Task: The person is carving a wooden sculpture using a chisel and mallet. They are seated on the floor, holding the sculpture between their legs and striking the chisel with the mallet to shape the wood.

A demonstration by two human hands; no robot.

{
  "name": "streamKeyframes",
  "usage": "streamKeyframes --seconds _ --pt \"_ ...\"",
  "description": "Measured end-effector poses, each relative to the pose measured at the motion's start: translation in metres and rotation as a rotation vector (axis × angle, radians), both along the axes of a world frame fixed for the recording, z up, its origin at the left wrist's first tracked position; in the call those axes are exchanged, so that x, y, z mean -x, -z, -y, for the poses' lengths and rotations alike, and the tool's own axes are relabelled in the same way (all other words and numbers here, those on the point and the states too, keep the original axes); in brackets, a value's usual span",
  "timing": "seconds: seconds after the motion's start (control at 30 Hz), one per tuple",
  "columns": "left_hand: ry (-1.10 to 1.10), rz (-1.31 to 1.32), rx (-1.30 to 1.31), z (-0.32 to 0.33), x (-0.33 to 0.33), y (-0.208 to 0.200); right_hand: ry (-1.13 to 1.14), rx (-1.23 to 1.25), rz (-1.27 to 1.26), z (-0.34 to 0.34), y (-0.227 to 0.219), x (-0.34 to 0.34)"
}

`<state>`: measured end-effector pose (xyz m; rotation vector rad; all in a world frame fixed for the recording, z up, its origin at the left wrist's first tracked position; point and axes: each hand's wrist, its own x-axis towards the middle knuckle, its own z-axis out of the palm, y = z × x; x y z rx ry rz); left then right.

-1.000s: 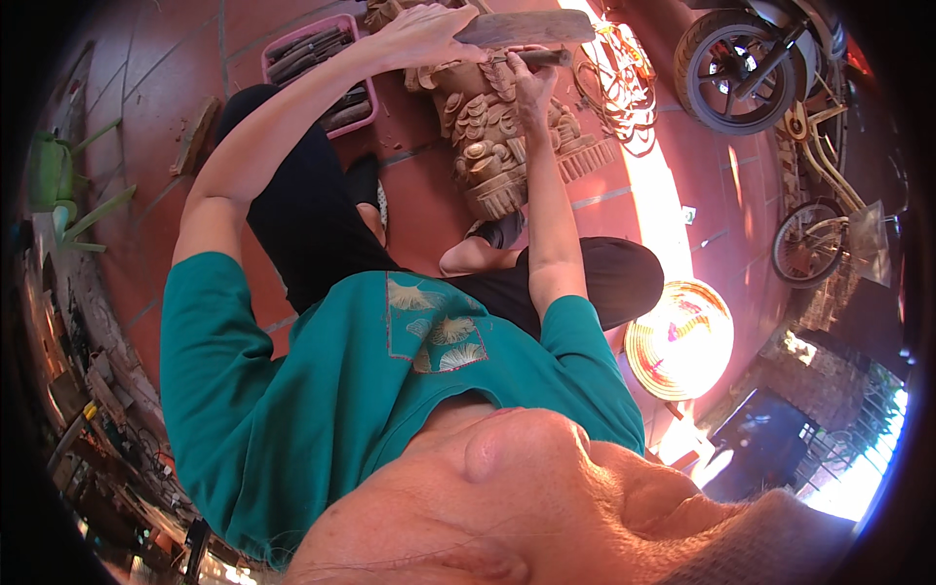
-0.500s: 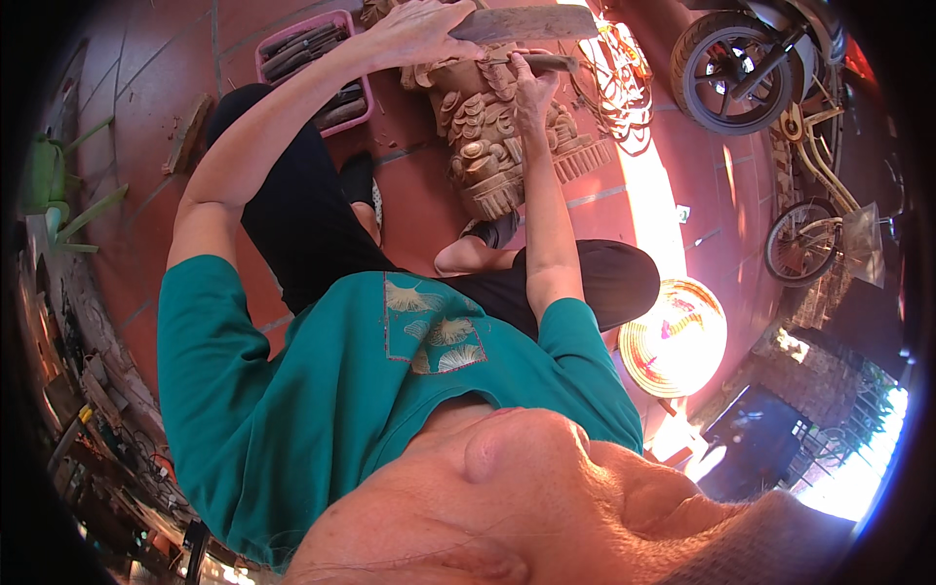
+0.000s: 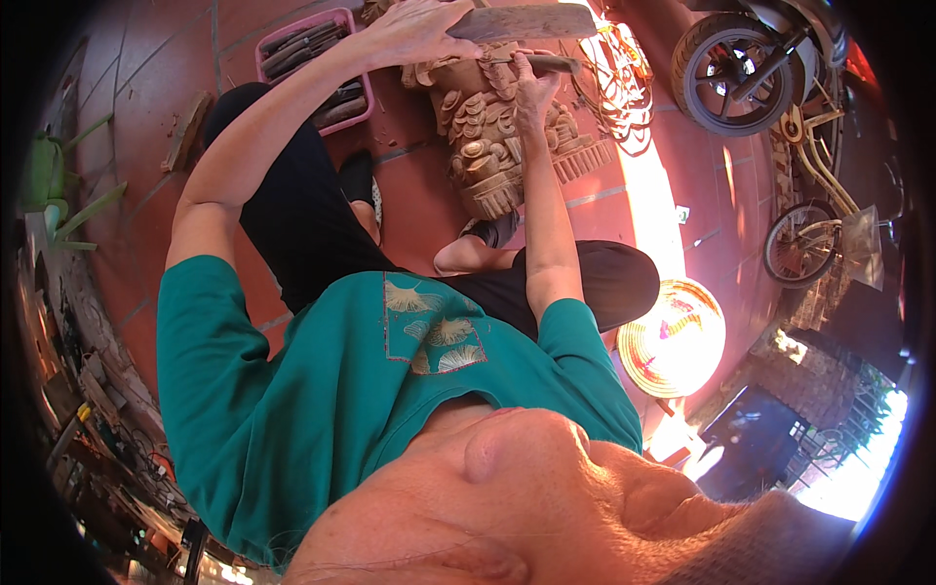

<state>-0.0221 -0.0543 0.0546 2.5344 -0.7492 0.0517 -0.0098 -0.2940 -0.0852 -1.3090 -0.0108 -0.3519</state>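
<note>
My left hand is closed on one end of a flat wooden mallet, which stretches to the right near the top of the picture. Just below it, my right hand pinches a thin chisel lying roughly parallel to the mallet, with a narrow gap between the two. Under both hands a carved wooden block with deep rounded relief stands on the floor between my feet. The chisel's thin end points left over the carving's upper part; whether its tip touches the wood I cannot tell.
A pink basket of carving tools sits left of the carving. A wood offcut lies beyond my left knee. To the right are coiled cords, a motorbike wheel, a bicycle and a round woven hat on red tiles.
</note>
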Motion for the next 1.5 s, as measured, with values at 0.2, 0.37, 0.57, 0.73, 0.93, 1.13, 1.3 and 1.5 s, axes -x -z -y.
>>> streamKeyframes --seconds 0.2,0.37,0.57,0.73,0.93,1.13,1.3,1.5 --pt "-0.004 0.040 0.013 0.000 -0.002 0.007 0.000 0.026 0.038 0.002 0.006 -0.002" --pt "-0.001 0.023 0.002 -0.004 -0.002 0.007 -0.003 0.009 0.055 -0.005 0.003 0.000" --pt "-0.001 0.019 -0.011 -0.005 -0.002 0.006 0.005 0.021 0.041 -0.005 0.003 0.000" --pt "0.023 0.032 0.056 -0.004 0.000 0.006 0.003 0.024 0.046 -0.005 0.003 0.001" --pt "0.014 0.046 0.037 -0.003 0.000 0.006 0.043 0.044 0.046 -0.008 0.000 0.004" --pt "0.003 0.056 0.008 -0.005 0.001 0.005 0.033 0.049 0.060 -0.009 0.005 0.004" --pt "0.022 0.032 0.046 -0.001 0.005 -0.002 0.095 0.039 0.059 -0.014 0.008 0.006" --pt "0.065 0.056 0.074 0.009 0.010 -0.008 0.090 0.099 0.118 -0.016 0.006 0.007"
